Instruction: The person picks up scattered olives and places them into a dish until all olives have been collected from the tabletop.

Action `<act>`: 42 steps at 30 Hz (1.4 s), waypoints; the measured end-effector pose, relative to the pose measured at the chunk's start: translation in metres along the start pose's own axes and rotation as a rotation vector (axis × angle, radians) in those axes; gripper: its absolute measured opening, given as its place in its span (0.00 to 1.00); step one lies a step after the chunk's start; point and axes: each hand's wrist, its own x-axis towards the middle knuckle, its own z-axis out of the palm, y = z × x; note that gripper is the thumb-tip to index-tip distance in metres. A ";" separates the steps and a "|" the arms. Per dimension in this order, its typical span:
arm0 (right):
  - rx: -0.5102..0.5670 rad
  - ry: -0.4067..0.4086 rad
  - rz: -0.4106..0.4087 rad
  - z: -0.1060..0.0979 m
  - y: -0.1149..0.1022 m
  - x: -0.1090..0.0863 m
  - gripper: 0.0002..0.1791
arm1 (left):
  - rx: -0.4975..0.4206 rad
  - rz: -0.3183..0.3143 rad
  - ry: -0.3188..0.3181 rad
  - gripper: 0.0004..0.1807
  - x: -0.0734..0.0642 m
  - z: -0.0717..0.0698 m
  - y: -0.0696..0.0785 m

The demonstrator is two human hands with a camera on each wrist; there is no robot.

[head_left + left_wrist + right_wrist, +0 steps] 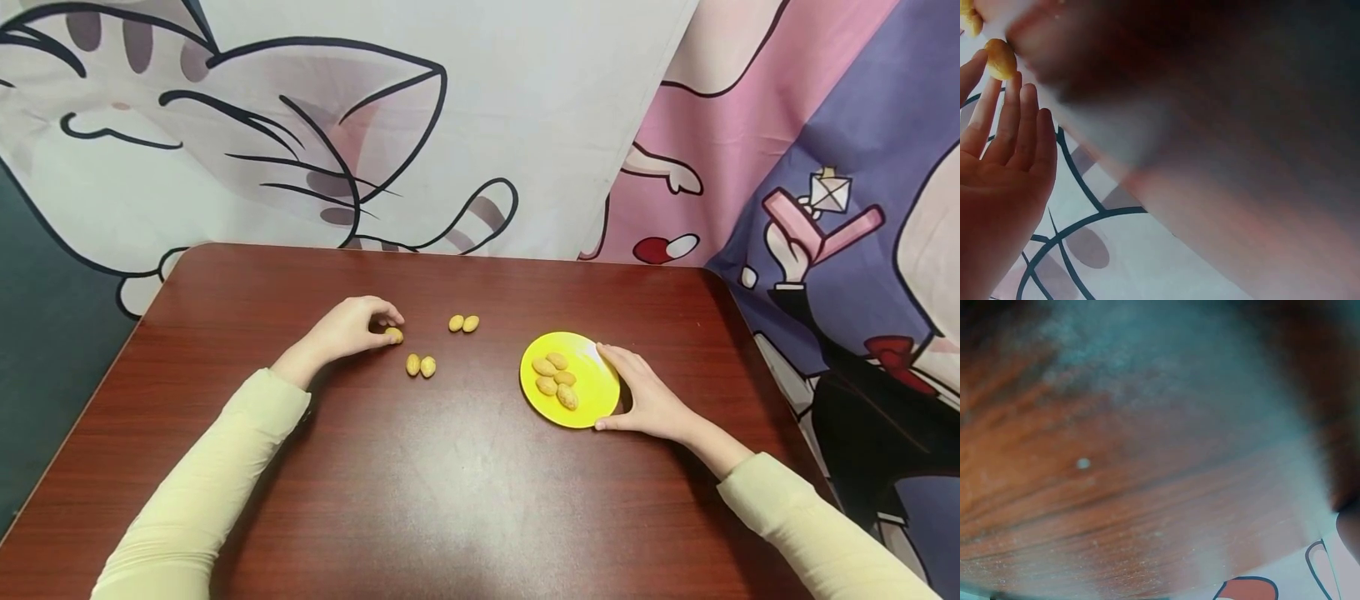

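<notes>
My left hand (352, 327) pinches a small yellow oval nut-like piece (393, 335) between thumb and fingers, low over the table. In the left wrist view the same piece (1001, 60) sits at the fingertips, its surface slightly rough. Two similar pieces (427, 367) lie side by side just right of and nearer than that hand; another pair (471, 323) lies farther right. A round yellow plate (596, 392) bears several such pieces (567, 397) on its left half. My right hand (651, 397) holds the plate's right rim, thumb at the near side and fingers at the far side.
The dark red-brown wooden table (450, 500) has its far edge against a cloth with a cartoon cat (247, 125). At the right hangs a pink and purple printed cloth (810, 117). The right wrist view shows mostly blurred tabletop (1147, 506).
</notes>
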 end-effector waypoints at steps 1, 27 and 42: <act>0.000 -0.001 0.001 0.000 0.000 0.000 0.71 | 0.003 -0.005 -0.005 0.13 0.000 0.000 0.000; 0.008 -0.007 0.012 0.000 -0.001 0.000 0.71 | -0.013 -0.004 0.076 0.07 0.013 0.008 0.021; 0.014 0.003 0.002 0.000 -0.001 -0.002 0.71 | -0.059 0.103 0.033 0.08 0.046 0.028 0.069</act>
